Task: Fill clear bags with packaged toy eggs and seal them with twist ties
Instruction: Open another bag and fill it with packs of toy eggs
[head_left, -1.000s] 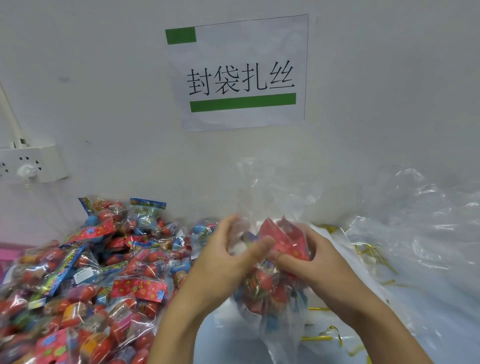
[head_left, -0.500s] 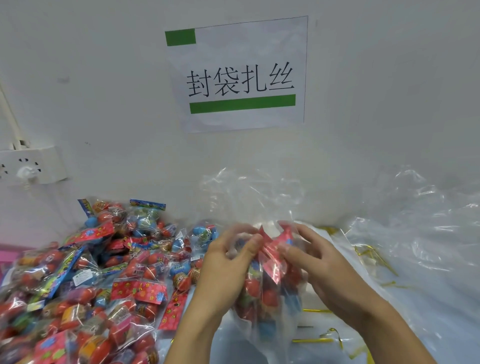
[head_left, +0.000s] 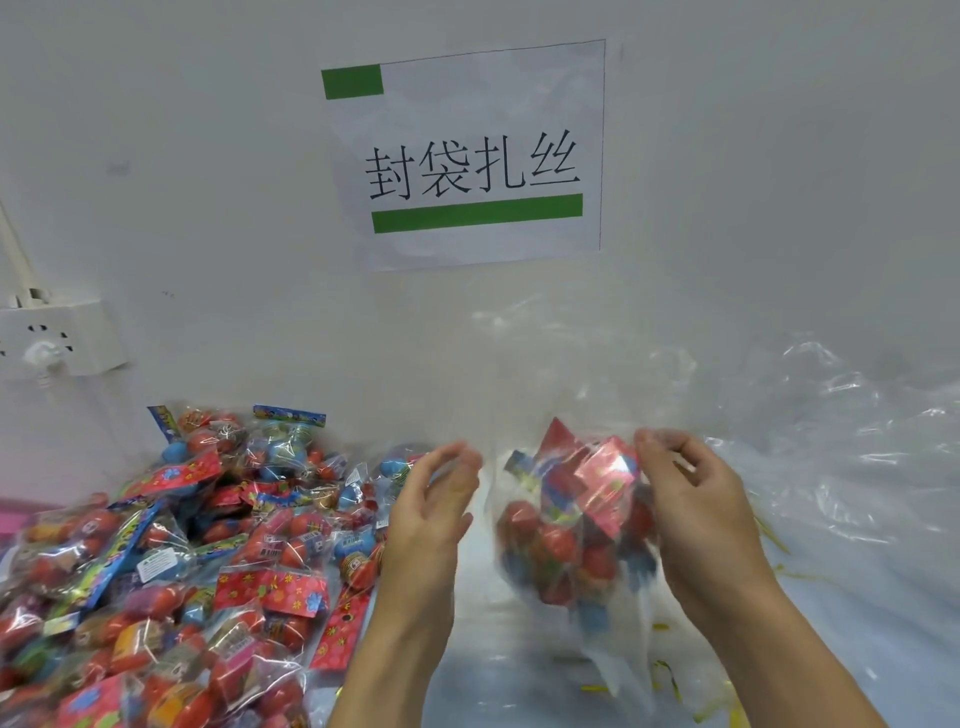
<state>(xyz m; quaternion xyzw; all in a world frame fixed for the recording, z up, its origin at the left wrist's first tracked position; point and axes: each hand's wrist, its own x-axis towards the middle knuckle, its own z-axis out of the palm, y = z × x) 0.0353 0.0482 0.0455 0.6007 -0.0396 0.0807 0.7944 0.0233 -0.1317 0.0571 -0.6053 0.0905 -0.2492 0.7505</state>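
Note:
A clear bag (head_left: 618, 660) partly filled with packaged toy eggs (head_left: 556, 540) hangs between my hands over the table, its thin open top rising above them. My left hand (head_left: 434, 514) pinches the bag's left edge between thumb and fingertips. My right hand (head_left: 691, 509) pinches the right edge with curled fingers, next to a red header card (head_left: 605, 475) inside. The hands are held apart with the bag's mouth stretched between them. The bag's lower part looks blurred.
A big pile of packaged toy eggs (head_left: 171, 561) covers the table's left side. Loose clear bags (head_left: 841, 447) lie heaped on the right. Gold twist ties (head_left: 670, 680) are scattered under the bag. On the wall are a paper sign (head_left: 467, 156) and a power socket (head_left: 57, 338).
My hands have drawn apart, left going left and right going right, spreading the bag's mouth. The bag of eggs has shifted a little to the right.

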